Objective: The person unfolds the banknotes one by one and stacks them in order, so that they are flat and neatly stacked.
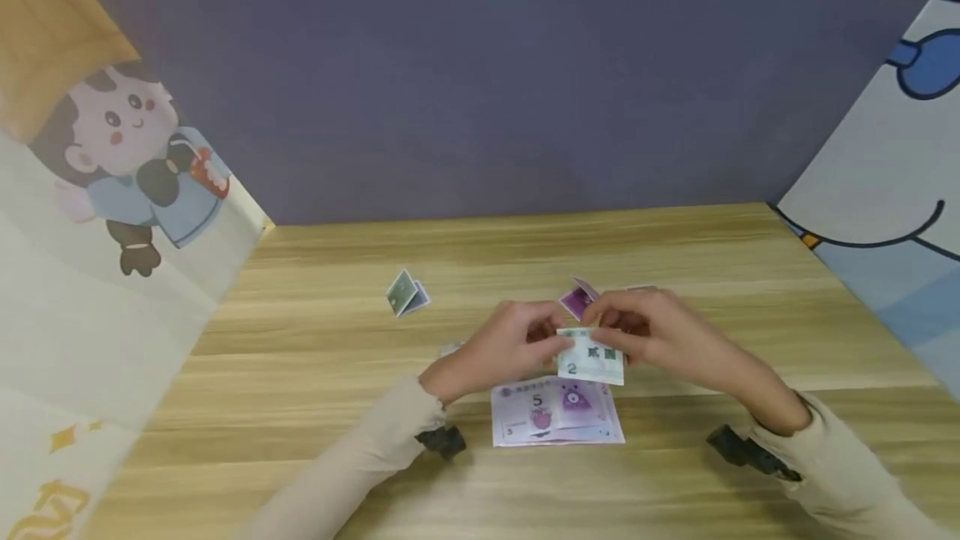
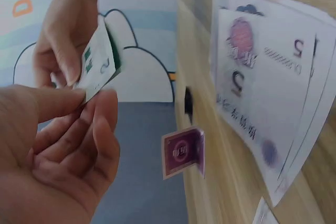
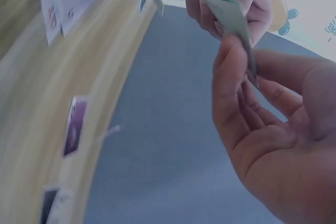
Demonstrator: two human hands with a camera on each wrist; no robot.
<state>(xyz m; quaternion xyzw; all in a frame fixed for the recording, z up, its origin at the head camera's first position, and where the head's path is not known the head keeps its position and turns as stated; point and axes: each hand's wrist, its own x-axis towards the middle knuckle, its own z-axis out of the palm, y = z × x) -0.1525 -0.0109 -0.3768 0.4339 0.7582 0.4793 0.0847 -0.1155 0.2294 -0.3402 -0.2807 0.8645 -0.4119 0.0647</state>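
Observation:
A small folded green-and-white play banknote (image 1: 591,358) marked 2 is held above the table, near the middle of the head view. My left hand (image 1: 513,348) pinches its left upper edge between thumb and fingers. At the opposite upper corner, my right hand (image 1: 660,332) pinches it too. The right wrist view shows the banknote (image 3: 231,17) edge-on, its folded layers slightly parted. Below the hands, several larger purple play banknotes (image 1: 525,432) marked 5 lie stacked flat on the table, overlapping a little.
A folded green note (image 1: 402,293) stands tented at the back left of the wooden table (image 1: 300,340). Behind the hands stands a folded purple note (image 1: 576,302). Another small piece (image 1: 641,287) is mostly hidden by the right hand. A grey panel (image 1: 480,82) borders the table's far edge.

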